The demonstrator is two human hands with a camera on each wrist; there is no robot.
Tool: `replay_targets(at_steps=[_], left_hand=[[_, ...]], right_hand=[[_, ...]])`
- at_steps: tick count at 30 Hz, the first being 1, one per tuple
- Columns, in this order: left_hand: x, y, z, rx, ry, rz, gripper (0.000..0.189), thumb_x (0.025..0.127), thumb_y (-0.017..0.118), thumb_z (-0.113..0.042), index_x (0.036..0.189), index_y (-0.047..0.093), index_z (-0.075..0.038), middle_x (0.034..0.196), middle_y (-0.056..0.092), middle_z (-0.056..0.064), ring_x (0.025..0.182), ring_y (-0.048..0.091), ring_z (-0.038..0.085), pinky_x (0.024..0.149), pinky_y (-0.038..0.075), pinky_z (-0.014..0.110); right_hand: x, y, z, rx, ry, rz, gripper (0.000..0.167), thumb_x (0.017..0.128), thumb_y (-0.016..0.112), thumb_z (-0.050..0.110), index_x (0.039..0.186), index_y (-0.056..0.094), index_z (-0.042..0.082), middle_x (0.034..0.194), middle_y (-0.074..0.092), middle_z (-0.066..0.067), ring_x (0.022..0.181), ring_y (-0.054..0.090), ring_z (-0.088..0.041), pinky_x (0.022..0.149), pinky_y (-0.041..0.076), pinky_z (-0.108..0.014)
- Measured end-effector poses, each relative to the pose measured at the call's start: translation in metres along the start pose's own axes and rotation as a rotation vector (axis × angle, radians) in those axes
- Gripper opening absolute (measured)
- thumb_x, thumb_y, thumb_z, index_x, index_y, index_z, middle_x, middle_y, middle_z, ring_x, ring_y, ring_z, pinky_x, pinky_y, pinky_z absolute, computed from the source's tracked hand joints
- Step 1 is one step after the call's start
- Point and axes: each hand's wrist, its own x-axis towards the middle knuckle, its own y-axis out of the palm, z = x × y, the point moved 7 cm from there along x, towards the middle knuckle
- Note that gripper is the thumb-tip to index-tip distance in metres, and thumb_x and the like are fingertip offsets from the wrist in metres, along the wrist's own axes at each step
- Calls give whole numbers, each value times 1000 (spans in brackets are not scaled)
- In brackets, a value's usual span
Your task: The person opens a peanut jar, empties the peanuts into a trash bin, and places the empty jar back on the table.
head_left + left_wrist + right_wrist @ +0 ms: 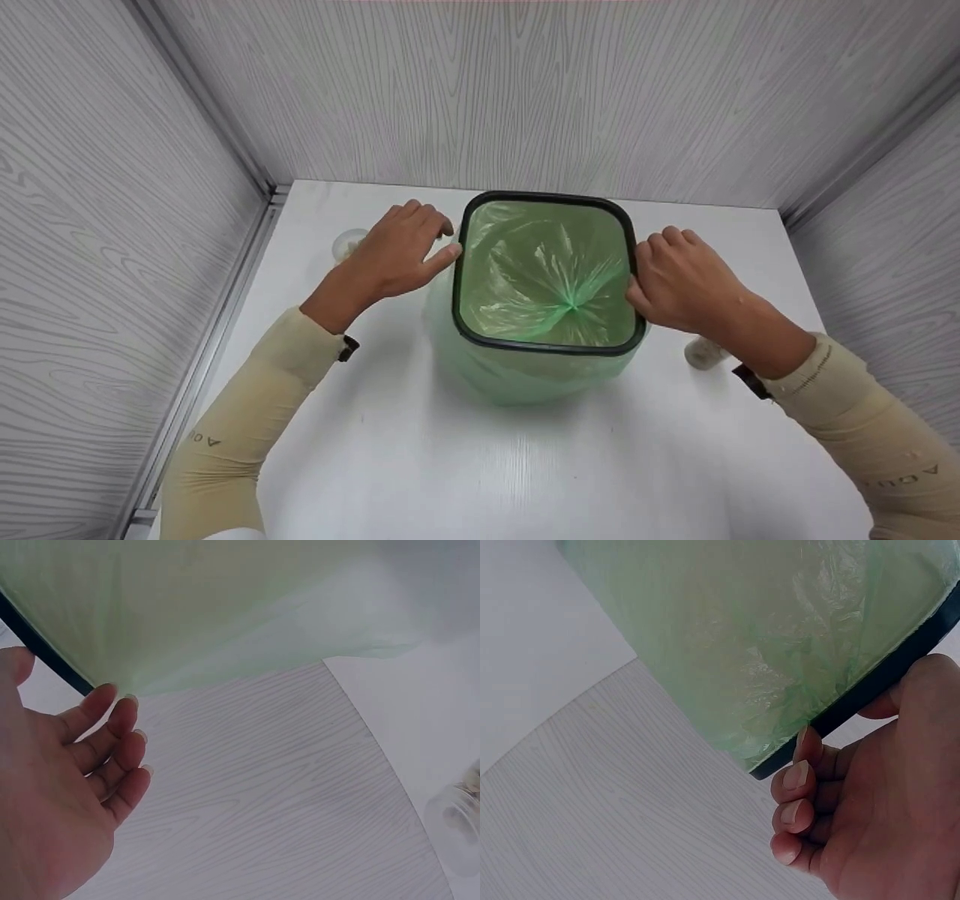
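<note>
A squarish trash bin with a black rim (pixel 551 349) stands upright on the white table, lined with a thin green trash bag (pixel 517 386) that also hangs down around its outside. Inside, the plastic gathers to a creased point. My left hand (pixel 405 251) is at the rim's left side, its thumb tip touching the edge and its other fingers loosely bent. On the opposite side my right hand (pixel 686 285) pinches the rim, thumb on one side and curled fingers on the other. From the right wrist view, crinkled bag plastic (pixel 780 667) shows beside the black rim (pixel 885 679).
A small clear jar (pixel 348 244) stands behind my left wrist. Another jar (pixel 703 352) with pale contents is partly covered by my right forearm. Grey wood-grain panels (pixel 480 97) enclose the white table (pixel 510 480) at the back and both sides.
</note>
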Motion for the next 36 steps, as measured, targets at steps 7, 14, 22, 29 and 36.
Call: replay_targets(at_steps=[7, 14, 22, 29, 36], left_hand=[[-6, 0, 13, -16, -25, -27, 45, 105, 50, -43, 127, 60, -5, 123, 62, 13, 115, 54, 31, 107, 42, 50], [-9, 6, 29, 20, -47, -49, 50, 101, 56, -40, 135, 57, -4, 137, 61, 14, 128, 54, 34, 112, 43, 52], [-16, 10, 48, 72, -83, -118, 65, 96, 66, -44, 146, 51, -4, 148, 55, 16, 139, 49, 35, 116, 43, 54], [-22, 20, 76, 59, -135, -161, 80, 90, 76, -46, 150, 46, -4, 154, 48, 18, 146, 41, 38, 118, 39, 59], [-28, 32, 103, 54, -205, -198, 90, 83, 84, -43, 153, 43, -4, 156, 43, 20, 148, 37, 40, 119, 37, 59]], right_hand=[[-1, -2, 1, -6, -27, -55, 30, 92, 41, 21, 70, 45, 1, 65, 42, -11, 64, 39, -28, 63, 38, -41], [-2, -1, 1, -4, -19, -51, 30, 93, 42, 22, 71, 46, 0, 66, 44, -11, 66, 41, -29, 63, 40, -42], [-2, -2, 2, -8, -31, -72, 29, 91, 44, 21, 70, 44, 1, 65, 42, -10, 64, 39, -28, 62, 37, -40], [-1, 0, 0, 1, -18, -42, 30, 92, 42, 22, 72, 46, 0, 66, 44, -11, 66, 40, -29, 63, 38, -40], [-2, -3, 1, 10, -32, -89, 29, 90, 42, 20, 67, 43, 3, 63, 40, -9, 62, 36, -26, 60, 34, -38]])
